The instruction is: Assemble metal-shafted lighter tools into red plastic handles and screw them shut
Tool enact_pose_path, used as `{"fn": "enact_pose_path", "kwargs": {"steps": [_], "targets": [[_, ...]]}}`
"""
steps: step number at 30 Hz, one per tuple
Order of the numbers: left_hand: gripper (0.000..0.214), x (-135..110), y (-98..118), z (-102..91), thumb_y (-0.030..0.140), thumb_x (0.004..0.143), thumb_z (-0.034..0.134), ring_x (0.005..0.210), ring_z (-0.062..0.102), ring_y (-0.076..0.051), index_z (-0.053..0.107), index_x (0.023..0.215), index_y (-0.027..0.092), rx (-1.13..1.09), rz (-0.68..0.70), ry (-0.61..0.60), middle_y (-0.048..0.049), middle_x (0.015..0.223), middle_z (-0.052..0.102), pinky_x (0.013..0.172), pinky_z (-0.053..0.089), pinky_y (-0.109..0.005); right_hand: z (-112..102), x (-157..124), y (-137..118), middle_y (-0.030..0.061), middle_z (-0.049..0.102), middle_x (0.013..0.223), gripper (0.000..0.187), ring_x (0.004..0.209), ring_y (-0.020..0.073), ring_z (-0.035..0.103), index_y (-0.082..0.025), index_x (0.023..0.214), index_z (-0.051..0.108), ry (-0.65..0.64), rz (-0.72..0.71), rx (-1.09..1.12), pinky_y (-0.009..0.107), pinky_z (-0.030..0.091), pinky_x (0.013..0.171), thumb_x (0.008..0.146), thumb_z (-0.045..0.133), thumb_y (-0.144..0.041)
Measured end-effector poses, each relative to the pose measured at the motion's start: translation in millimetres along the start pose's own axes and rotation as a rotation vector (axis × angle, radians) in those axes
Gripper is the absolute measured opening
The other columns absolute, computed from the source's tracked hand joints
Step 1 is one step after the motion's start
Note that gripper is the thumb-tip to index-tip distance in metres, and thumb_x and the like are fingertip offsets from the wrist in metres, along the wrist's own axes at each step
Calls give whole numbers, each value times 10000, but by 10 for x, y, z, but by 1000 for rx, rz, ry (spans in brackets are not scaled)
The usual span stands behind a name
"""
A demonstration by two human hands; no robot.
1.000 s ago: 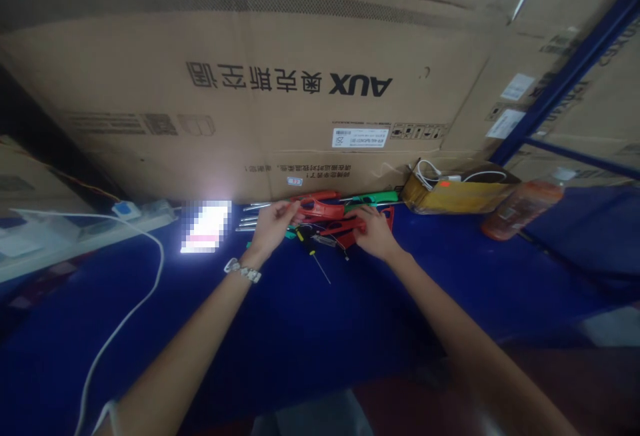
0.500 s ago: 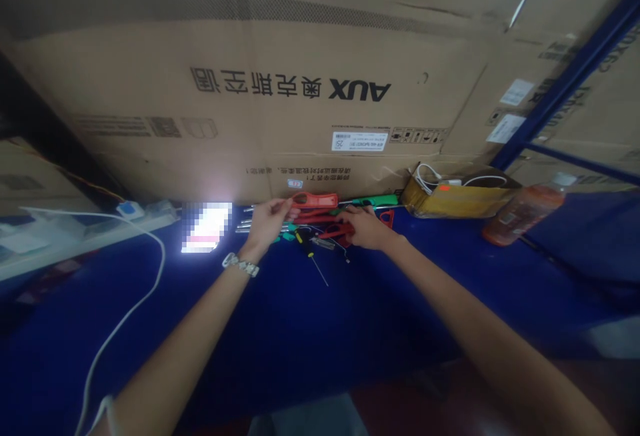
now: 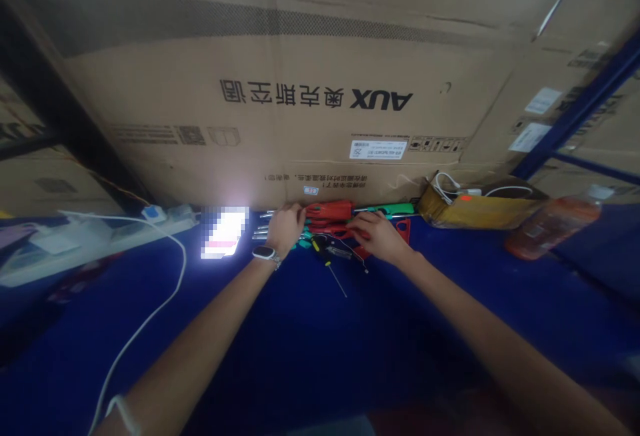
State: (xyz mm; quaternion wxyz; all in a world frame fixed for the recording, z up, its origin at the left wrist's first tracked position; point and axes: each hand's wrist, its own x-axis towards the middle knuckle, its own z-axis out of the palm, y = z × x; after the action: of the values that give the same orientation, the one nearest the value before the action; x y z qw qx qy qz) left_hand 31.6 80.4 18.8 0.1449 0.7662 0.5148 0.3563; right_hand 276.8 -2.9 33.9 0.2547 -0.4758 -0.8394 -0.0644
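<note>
Several long-stemmed lighters lie in a row against the cardboard box, their metal tubes showing at the left. My left hand [image 3: 287, 228] is closed around the tube end of a red lighter [image 3: 330, 211] on top of the row; its fingertips are partly hidden. My right hand [image 3: 383, 236] has bent fingers gripping another red lighter [image 3: 327, 230] lower in the pile. Behind that hand lies a green lighter [image 3: 400, 209], and a red handle [image 3: 403, 228] shows to its right. A black and yellow screwdriver [image 3: 320, 245] lies in front, near a small clear-looking piece [image 3: 340, 252] with thin wires.
A large cardboard box [image 3: 310, 56] stands behind the blue surface [image 3: 300, 343]. At left are a lit phone-like screen [image 3: 225, 233], a power strip [image 3: 105, 249] and a white cable [image 3: 145, 319]. An open yellow box [image 3: 480, 213] and a drink bottle [image 3: 555, 223] are at right.
My left hand has lowered the raised red lighter onto the row. My right hand stays over the pile, its fingers shifted a little. The whole view has moved slightly.
</note>
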Motion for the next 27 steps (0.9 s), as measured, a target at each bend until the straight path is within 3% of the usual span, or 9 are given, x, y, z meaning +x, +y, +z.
{"fn": "enact_pose_path", "kwargs": {"steps": [5, 9, 11, 13, 16, 18, 21, 23, 27], "targets": [[319, -44, 35, -18, 375, 941, 498, 1062, 618, -395, 659, 1037, 117, 374, 99, 18, -218, 1006, 704, 929, 426, -490, -48, 147, -285, 67, 698, 1008, 200, 937, 192, 656, -226, 1037, 720, 320, 35, 272, 331, 490, 830, 958, 543, -177], [427, -113, 114, -184, 432, 955, 476, 1007, 629, -372, 605, 1198, 104, 406, 102, 140, -194, 990, 706, 879, 455, -479, -10, 363, -579, 60, 690, 985, 189, 931, 183, 665, -217, 1045, 728, 348, 126, 514, 321, 522, 845, 950, 565, -195], [378, -207, 140, -315, 404, 950, 486, 1007, 633, -349, 613, 1168, 122, 265, 108, 208, -182, 1016, 706, 862, 476, -457, 40, 445, -680, 56, 694, 989, 200, 945, 182, 661, -221, 1058, 730, 306, 139, 578, 331, 525, 865, 951, 563, -195], [328, -344, 150, -453, 412, 971, 445, 873, 668, -266, 638, 1061, 162, -47, 72, 199, -134, 983, 715, 754, 518, -374, 109, 489, -752, 53, 695, 988, 199, 938, 178, 659, -225, 1052, 731, 277, 134, 611, 329, 530, 853, 947, 564, -196], [578, -582, 142, -606, 623, 980, 277, 547, 627, -179, 630, 984, 165, -589, -167, 49, -85, 787, 696, 416, 442, -263, 244, 483, -853, 47, 692, 970, 187, 911, 170, 664, -225, 1039, 720, 255, 113, 643, 315, 537, 823, 928, 573, -188], [631, -715, 127, -646, 722, 909, 372, 528, 650, -179, 632, 1016, 157, -805, -231, -67, -82, 790, 701, 339, 421, -234, 333, 437, -934, 39, 691, 956, 184, 892, 167, 670, -228, 1039, 706, 239, 94, 655, 310, 542, 806, 912, 584, -179], [546, -824, 81, -645, 657, 742, 706, 513, 674, -186, 653, 940, 151, -881, -278, -108, -53, 724, 697, 343, 487, -236, 396, 335, -1042, 42, 683, 982, 164, 904, 170, 670, -237, 1034, 691, 211, 35, 631, 314, 547, 803, 924, 576, -197], [474, -836, 22, -657, 573, 693, 793, 501, 675, -175, 662, 854, 147, -914, -306, -81, -35, 669, 691, 428, 569, -265, 369, 259, -1067, 57, 670, 1040, 159, 969, 182, 663, -235, 1057, 680, 214, 40, 568, 331, 540, 857, 936, 576, -239], [430, -787, -149, -782, 524, 686, 820, 526, 684, -162, 684, 802, 133, -945, -327, 72, -28, 614, 696, 535, 619, -276, 239, 123, -1018, 85, 654, 1060, 200, 946, 221, 657, -199, 1036, 670, 122, 336, 171, 359, 518, 866, 903, 625, -342]]}}
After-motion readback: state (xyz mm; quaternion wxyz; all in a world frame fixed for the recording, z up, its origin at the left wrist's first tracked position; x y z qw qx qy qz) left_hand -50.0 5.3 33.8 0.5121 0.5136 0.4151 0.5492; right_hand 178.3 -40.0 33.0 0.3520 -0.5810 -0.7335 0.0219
